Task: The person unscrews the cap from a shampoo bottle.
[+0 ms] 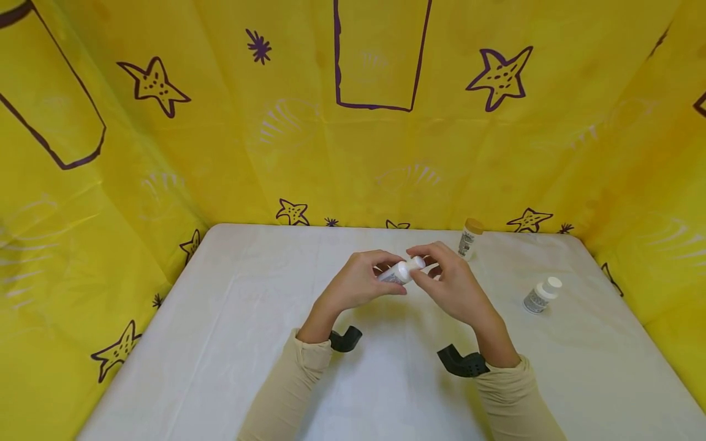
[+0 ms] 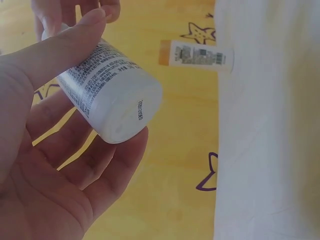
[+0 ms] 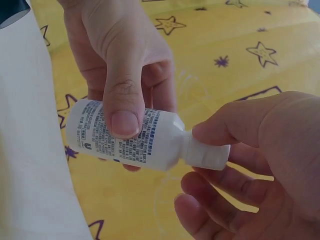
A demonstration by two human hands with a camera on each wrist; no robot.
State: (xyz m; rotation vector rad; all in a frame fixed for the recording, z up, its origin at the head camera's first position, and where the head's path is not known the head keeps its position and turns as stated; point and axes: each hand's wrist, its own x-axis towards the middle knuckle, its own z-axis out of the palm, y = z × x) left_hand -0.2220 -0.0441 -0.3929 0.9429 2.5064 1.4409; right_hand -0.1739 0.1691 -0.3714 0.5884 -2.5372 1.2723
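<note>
Above the middle of the table, my left hand (image 1: 361, 278) grips a small white bottle (image 3: 150, 135) with printed text round its body. The bottle lies tilted, its base toward the left wrist camera, where a stamped number shows. At the other end, my right hand (image 1: 449, 283) pinches the white cap (image 3: 207, 152) between thumb and fingers. The cap sits on the bottle's neck; whether it is loose cannot be told. In the left wrist view the thumb of the left hand (image 2: 45, 165) lies along the label.
A white bottle with an orange cap (image 1: 473, 226) stands at the table's back right. Another white-capped bottle (image 1: 537, 298) stands farther right and nearer. The white-covered table (image 1: 220, 343) meets yellow curtains (image 1: 220, 153) with starfish drawings. Black mounts sit on both wrists.
</note>
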